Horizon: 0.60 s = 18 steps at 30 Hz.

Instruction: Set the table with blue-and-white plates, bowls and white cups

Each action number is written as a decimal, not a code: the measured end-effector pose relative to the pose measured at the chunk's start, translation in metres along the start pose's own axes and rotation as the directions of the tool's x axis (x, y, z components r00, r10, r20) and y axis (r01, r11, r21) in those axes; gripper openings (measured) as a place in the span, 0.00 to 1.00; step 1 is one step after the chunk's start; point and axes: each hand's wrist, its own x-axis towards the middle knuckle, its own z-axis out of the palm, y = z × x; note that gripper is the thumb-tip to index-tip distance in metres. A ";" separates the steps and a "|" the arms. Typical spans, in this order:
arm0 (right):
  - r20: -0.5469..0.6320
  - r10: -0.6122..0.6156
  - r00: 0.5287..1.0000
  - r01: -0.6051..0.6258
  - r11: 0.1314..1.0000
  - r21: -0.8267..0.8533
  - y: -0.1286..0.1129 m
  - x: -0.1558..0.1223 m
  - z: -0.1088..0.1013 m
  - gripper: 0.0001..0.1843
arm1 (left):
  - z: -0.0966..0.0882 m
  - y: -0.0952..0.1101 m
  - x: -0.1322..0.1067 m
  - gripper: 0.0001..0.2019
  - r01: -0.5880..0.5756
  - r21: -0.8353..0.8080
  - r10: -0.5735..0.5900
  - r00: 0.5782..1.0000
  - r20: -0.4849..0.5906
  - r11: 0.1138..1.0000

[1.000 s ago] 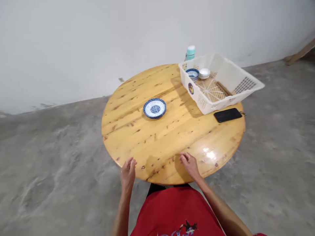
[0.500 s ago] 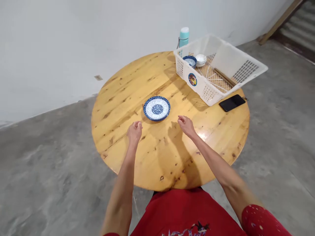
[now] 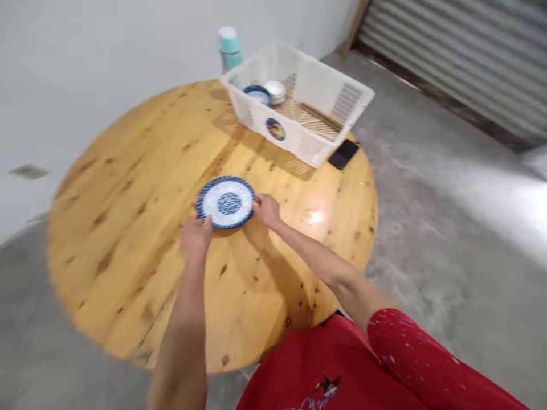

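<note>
A blue-and-white patterned plate (image 3: 228,203) is between my two hands over the round wooden table; in the earlier frame its edge looks like a small stack, but blur hides whether more than one is here. My left hand (image 3: 196,233) grips its near left rim, thumb on top and fingers partly hidden underneath. On the right rim, my right hand (image 3: 267,210) is closed with thumb and fingers pinching the edge. Whether the plate touches the tabletop or is slightly raised, I cannot tell.
The round wooden table (image 3: 128,245) carries a white plastic basket (image 3: 299,139) at its far side. Inside are a blue-rimmed dish (image 3: 257,94), white bowls (image 3: 275,91) and brown chopsticks (image 3: 321,115). A turquoise bottle (image 3: 229,50) stands behind; a black phone (image 3: 343,154) lies to the right.
Both hands have moved from beside the plate onto its rim and closed on it. The view has swung right, so the table and basket appear farther left.
</note>
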 end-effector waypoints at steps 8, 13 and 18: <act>-0.090 0.032 0.995 -0.015 0.982 0.188 0.001 -0.003 0.003 0.09 | -0.012 0.026 -0.007 0.25 0.048 0.082 -0.046 0.999 -0.029 0.995; -0.135 0.046 0.990 0.024 0.880 0.474 -0.008 -0.020 -0.018 0.13 | -0.027 0.030 -0.015 0.25 0.013 0.066 -0.001 0.985 -0.170 0.998; -0.152 0.099 0.983 0.031 0.732 0.681 0.021 -0.056 -0.051 0.13 | -0.027 0.051 -0.060 0.25 -0.167 -0.069 0.136 0.936 -0.325 0.984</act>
